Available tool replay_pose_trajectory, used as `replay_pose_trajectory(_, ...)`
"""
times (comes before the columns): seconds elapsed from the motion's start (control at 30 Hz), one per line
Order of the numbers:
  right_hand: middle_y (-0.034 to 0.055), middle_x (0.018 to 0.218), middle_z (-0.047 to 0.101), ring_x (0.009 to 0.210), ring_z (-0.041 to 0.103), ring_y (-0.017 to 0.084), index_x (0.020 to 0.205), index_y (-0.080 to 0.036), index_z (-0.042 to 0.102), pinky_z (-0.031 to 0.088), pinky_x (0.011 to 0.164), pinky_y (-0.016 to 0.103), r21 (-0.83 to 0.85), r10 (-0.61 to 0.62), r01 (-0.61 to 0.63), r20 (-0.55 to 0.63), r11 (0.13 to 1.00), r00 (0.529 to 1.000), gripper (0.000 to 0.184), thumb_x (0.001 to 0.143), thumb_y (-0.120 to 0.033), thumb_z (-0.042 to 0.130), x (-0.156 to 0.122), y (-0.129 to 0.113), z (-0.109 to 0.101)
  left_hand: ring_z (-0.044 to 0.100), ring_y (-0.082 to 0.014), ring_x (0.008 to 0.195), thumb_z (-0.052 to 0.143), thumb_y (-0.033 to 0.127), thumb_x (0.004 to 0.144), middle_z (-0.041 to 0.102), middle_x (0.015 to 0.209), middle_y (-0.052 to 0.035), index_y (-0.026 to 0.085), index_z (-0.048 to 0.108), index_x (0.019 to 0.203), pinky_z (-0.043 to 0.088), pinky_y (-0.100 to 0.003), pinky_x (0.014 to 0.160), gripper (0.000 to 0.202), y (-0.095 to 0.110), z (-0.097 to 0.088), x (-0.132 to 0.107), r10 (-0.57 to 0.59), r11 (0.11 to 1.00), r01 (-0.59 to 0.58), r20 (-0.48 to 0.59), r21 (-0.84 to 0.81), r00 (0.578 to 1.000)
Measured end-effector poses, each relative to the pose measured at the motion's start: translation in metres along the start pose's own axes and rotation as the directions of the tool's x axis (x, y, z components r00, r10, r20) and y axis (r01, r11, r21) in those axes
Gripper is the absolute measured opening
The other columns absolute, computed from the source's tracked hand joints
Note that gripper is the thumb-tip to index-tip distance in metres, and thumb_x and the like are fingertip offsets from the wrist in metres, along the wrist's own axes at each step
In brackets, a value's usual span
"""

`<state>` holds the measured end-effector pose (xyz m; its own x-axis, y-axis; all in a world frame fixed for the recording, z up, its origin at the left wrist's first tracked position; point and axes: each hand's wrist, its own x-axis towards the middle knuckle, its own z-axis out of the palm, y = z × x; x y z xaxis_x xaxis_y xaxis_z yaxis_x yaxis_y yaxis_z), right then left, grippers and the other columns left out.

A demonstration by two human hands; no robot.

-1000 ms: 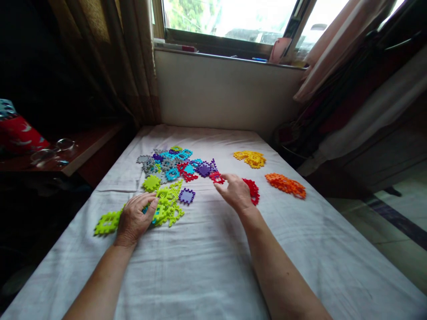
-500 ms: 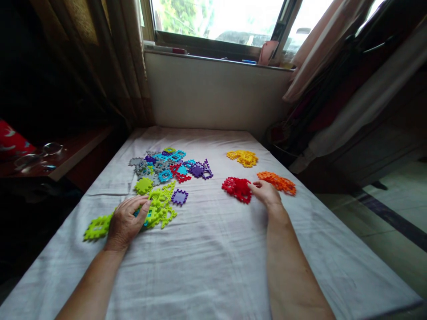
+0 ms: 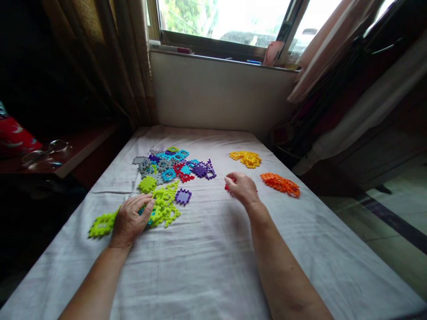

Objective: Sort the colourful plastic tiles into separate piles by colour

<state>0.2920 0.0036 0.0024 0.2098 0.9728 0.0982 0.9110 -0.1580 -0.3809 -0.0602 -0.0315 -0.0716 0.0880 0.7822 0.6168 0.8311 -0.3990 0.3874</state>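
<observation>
My left hand [image 3: 131,220] rests palm down with fingers spread on a cluster of lime-green puzzle tiles [image 3: 165,205]; a teal tile peeks out under its fingers. My right hand [image 3: 242,187] hovers with curled fingers over the red tile pile [image 3: 227,188], covering most of it; whether it grips a tile I cannot see. A mixed heap of grey, blue, purple and red tiles [image 3: 173,164] lies beyond the left hand. A single purple square tile [image 3: 183,196] sits between the hands.
A yellow tile pile [image 3: 246,158] and an orange tile pile [image 3: 280,184] lie at the right on the white cloth [image 3: 207,249]. A wall and window sill stand behind. A dark side table with glass objects [image 3: 46,153] is at the left.
My right hand carried a red tile from the mixed heap to the red pile, then came back left and now covers that pile. The left hand stayed on the green tiles.
</observation>
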Motion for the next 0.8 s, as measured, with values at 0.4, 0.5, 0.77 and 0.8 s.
replay_pose_trajectory(0.4,0.0067,0.119,0.07,0.108,0.063,0.022,0.115,-0.025,0.069,0.048,0.086,0.03,-0.112,-0.337,0.362,0.195,0.925,0.921,0.029,0.093,-0.024,0.05,0.021,-0.102,0.073,0.07,-0.0233,0.099,0.049,0.046,0.093,0.078,0.098,-0.0061,0.023,0.072,0.085,0.053,-0.04,0.096,0.034,0.002,0.0,-0.001,-0.016,1.0,0.016,-0.006,-0.02,1.0)
replay_pose_trajectory(0.5,0.0076,0.115,0.07,0.105,0.063,0.021,0.111,-0.023,0.069,0.047,0.082,0.028,-0.142,-0.341,0.367,0.182,0.919,0.922,0.026,0.093,-0.024,0.051,0.019,-0.102,0.076,0.071,-0.0233,0.098,0.049,0.046,0.094,0.078,0.098,-0.0064,0.022,0.073,0.085,0.053,-0.04,0.095,0.035,0.001,0.0,-0.001,-0.011,1.0,0.011,-0.014,-0.017,1.0)
replay_pose_trajectory(0.77,0.007,0.106,0.071,0.099,0.062,0.02,0.104,-0.022,0.069,0.044,0.082,0.028,-0.051,-0.349,0.35,0.035,0.935,0.937,0.018,0.093,-0.028,0.056,-0.007,-0.06,0.048,0.071,-0.0226,0.097,0.048,0.046,0.093,0.078,0.097,-0.0063,0.022,0.073,0.084,0.053,-0.039,0.095,0.036,0.0,0.0,0.0,-0.001,1.0,0.001,-0.008,-0.007,1.0)
replay_pose_trajectory(0.8,0.0067,0.106,0.071,0.099,0.062,0.02,0.103,-0.022,0.069,0.043,0.083,0.028,-0.039,-0.344,0.344,-0.005,0.938,0.939,0.017,0.092,-0.028,0.057,-0.01,-0.049,0.041,0.071,-0.0229,0.097,0.048,0.046,0.093,0.078,0.097,-0.0065,0.021,0.073,0.084,0.053,-0.04,0.095,0.037,0.0,0.0,0.0,0.006,1.0,-0.006,-0.011,-0.005,1.0)
